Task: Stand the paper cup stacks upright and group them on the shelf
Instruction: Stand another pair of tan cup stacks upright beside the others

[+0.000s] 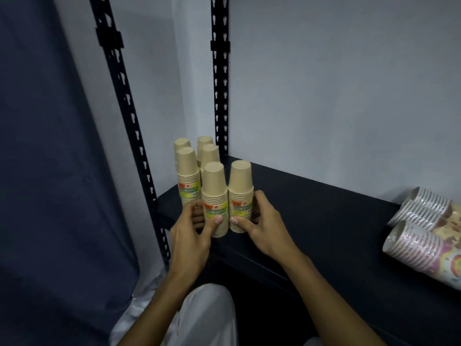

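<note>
Six tan cup stacks [199, 181] stand upright at the shelf's [311, 208] left back corner. Your left hand [192, 233] grips the front-left stack [215, 198] — your right hand [262, 223] curls its fingers round the stack beside it [240, 196]. Patterned stacks [429, 231] lie well right of the tan group.

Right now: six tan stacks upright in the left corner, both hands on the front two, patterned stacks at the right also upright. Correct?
One thing is off. The patterned stacks at the right lie on their sides on the shelf, not upright; the head view shows it. The rest holds: six tan stacks stand upright in the left corner, with the left hand and right hand on the front two.
</note>
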